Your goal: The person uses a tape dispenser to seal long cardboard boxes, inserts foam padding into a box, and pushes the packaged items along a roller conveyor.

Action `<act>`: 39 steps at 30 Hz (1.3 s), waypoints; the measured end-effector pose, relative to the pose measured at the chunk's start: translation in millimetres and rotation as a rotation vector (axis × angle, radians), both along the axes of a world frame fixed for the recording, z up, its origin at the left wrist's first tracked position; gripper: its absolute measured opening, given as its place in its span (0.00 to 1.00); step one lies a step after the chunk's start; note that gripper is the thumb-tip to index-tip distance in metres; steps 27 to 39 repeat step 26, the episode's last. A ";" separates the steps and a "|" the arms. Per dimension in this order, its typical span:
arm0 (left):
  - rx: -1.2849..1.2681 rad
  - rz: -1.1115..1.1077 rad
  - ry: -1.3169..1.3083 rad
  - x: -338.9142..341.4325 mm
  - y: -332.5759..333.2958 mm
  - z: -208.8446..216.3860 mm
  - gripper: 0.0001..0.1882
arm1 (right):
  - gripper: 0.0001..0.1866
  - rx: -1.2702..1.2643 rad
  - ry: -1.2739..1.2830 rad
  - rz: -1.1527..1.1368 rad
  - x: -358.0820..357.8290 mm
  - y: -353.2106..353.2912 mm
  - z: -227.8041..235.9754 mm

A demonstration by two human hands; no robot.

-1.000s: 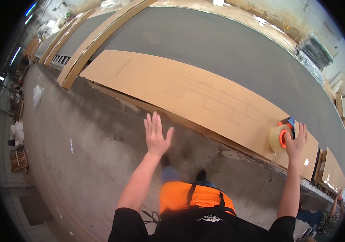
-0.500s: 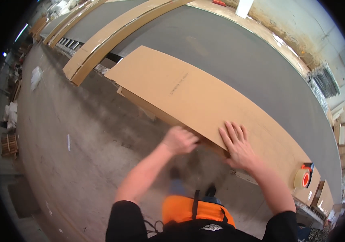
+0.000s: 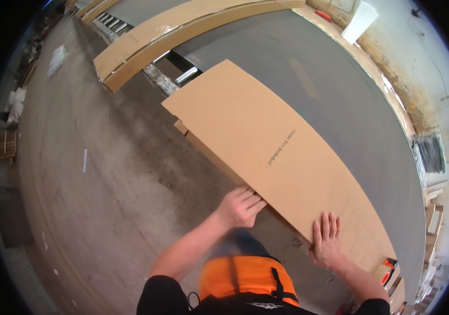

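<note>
A long brown cardboard box point(image 3: 245, 126) lies on the grey table surface, its near long side overhanging the table's edge. On its top, close to that near side, my right hand point(image 3: 327, 241) rests flat with fingers stretched out and thumb over the edge. My left hand point(image 3: 241, 206) is at the same near edge, further left, its bent fingers pressed together against the edge and the side below. The undersides of those fingers are hidden. A tape dispenser point(image 3: 386, 274) with a tan roll sits at the box's right end, beyond my right forearm.
Another long cardboard box point(image 3: 156, 39) lies across the table at the far left, beside metal rollers point(image 3: 186, 75). Grey surface point(image 3: 329, 84) stretches behind the box. Concrete floor point(image 3: 109, 173) lies to my left, with scraps and white plastic point(image 3: 56, 59). An orange pouch point(image 3: 245, 275) hangs at my waist.
The view has shifted as I moved left along the box. My left hand has come up against the box's near edge. The right hand still lies flat on top.
</note>
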State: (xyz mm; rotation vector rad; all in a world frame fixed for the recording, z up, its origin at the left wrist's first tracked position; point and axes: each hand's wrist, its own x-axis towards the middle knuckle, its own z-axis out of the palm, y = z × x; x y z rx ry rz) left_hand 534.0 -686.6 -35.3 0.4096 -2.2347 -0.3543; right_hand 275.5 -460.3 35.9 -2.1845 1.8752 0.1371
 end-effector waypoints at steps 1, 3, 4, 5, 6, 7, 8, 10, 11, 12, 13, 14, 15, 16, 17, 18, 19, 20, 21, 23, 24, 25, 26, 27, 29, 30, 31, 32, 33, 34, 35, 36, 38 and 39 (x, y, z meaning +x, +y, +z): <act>0.001 0.017 -0.008 1.2 0.4 -6.2 0.15 | 0.44 0.009 -0.020 -0.008 2.4 -0.1 2.0; 0.053 -0.095 -0.028 13.5 -5.7 -20.2 0.12 | 0.44 -0.014 -0.038 -0.012 8.7 -3.4 -0.9; 0.051 -0.092 -0.042 18.9 -6.6 -26.4 0.12 | 0.44 -0.017 -0.052 -0.009 9.8 -7.6 -1.2; 0.045 -0.085 -0.029 15.5 -7.4 -26.2 0.11 | 0.45 -0.037 -0.041 0.004 7.2 -8.8 1.6; 0.040 -0.079 -0.017 12.8 -6.5 -25.4 0.10 | 0.46 -0.058 -0.031 0.017 5.5 -10.0 0.7; -0.014 0.047 0.021 11.6 0.0 -22.7 0.08 | 0.47 -0.057 -0.029 0.024 5.0 -9.8 -3.9; 0.021 0.196 0.002 16.9 22.3 -36.5 0.06 | 0.47 -0.054 -0.027 0.011 2.9 -8.8 -4.0; -0.054 0.320 -0.032 28.4 64.5 -43.1 0.11 | 0.48 -0.010 -0.031 0.007 3.2 -8.2 -4.5; -0.086 0.305 0.057 28.6 58.9 -32.3 0.15 | 0.48 0.011 -0.029 -0.003 4.1 -4.4 -0.8; -0.115 0.291 0.150 27.5 45.8 -24.9 0.21 | 0.47 0.014 -0.003 -0.003 4.1 -2.0 1.7; 0.005 0.336 0.053 22.7 18.4 -5.9 0.28 | 0.47 0.003 0.023 0.008 0.5 -5.2 2.4; 0.096 0.327 0.019 11.9 -9.9 -6.8 0.27 | 0.47 0.005 0.032 0.014 0.3 -8.5 4.1; -0.090 0.379 0.143 3.9 -29.7 -26.0 0.25 | 0.47 0.032 0.014 0.009 2.6 -9.9 5.0; -0.270 0.423 0.272 -6.3 -41.5 -48.3 0.23 | 0.47 0.064 0.006 -0.002 3.9 -14.3 7.8; -0.262 0.419 0.275 -12.0 -46.4 -53.2 0.23 | 0.47 0.072 0.009 -0.007 7.8 -34.5 16.3; -0.236 0.438 0.317 -16.8 -48.9 -54.4 0.20 | 0.47 0.093 -0.143 -0.117 10.4 -70.5 33.0; -0.201 0.453 0.351 -14.0 -46.1 -51.8 0.18 | 0.47 0.121 -0.299 -0.237 14.3 -104.3 41.0; -0.174 0.438 0.361 -12.2 -44.4 -48.2 0.18 | 0.43 -0.224 -0.242 -0.227 -0.3 -134.3 23.0; -0.173 0.434 0.307 -4.0 -47.0 -52.7 0.18 | 0.39 -0.390 -0.188 -0.309 14.9 -201.4 18.3; -0.137 0.412 0.295 -2.8 -48.9 -55.7 0.18 | 0.40 -0.261 -0.163 -0.556 36.8 -305.2 -0.8; -0.104 0.404 0.326 -9.8 -47.3 -55.3 0.18 | 0.42 -0.075 -0.059 -0.703 38.1 -328.5 -4.1; -0.110 0.405 0.319 -11.6 -45.5 -51.9 0.17 | 0.43 -0.092 -0.056 -0.771 39.8 -330.8 -3.9; -0.119 0.411 0.289 -8.3 -43.6 -52.7 0.17 | 0.45 -0.098 -0.073 -0.834 42.4 -329.9 -8.2; -0.119 0.411 0.289 -8.3 -43.6 -52.7 0.17 | 0.45 -0.098 -0.073 -0.834 42.4 -329.9 -8.2; -0.119 0.411 0.289 -8.3 -43.6 -52.7 0.17 | 0.45 -0.098 -0.073 -0.834 42.4 -329.9 -8.2; -0.119 0.411 0.289 -8.3 -43.6 -52.7 0.17 | 0.45 -0.098 -0.073 -0.834 42.4 -329.9 -8.2; -0.119 0.411 0.289 -8.3 -43.6 -52.7 0.17 | 0.45 -0.098 -0.073 -0.834 42.4 -329.9 -8.2; -0.119 0.411 0.289 -8.3 -43.6 -52.7 0.17 | 0.45 -0.098 -0.073 -0.834 42.4 -329.9 -8.2; -0.119 0.411 0.289 -8.3 -43.6 -52.7 0.17 | 0.45 -0.098 -0.073 -0.834 42.4 -329.9 -8.2; -0.119 0.411 0.289 -8.3 -43.6 -52.7 0.17 | 0.45 -0.098 -0.073 -0.834 42.4 -329.9 -8.2; -0.119 0.411 0.289 -8.3 -43.6 -52.7 0.17 | 0.45 -0.098 -0.073 -0.834 42.4 -329.9 -8.2; -0.119 0.411 0.289 -8.3 -43.6 -52.7 0.17 | 0.45 -0.098 -0.073 -0.834 42.4 -329.9 -8.2; -0.119 0.411 0.289 -8.3 -43.6 -52.7 0.17 | 0.45 -0.098 -0.073 -0.834 42.4 -329.9 -8.2; -0.119 0.411 0.289 -8.3 -43.6 -52.7 0.17 | 0.45 -0.098 -0.073 -0.834 42.4 -329.9 -8.2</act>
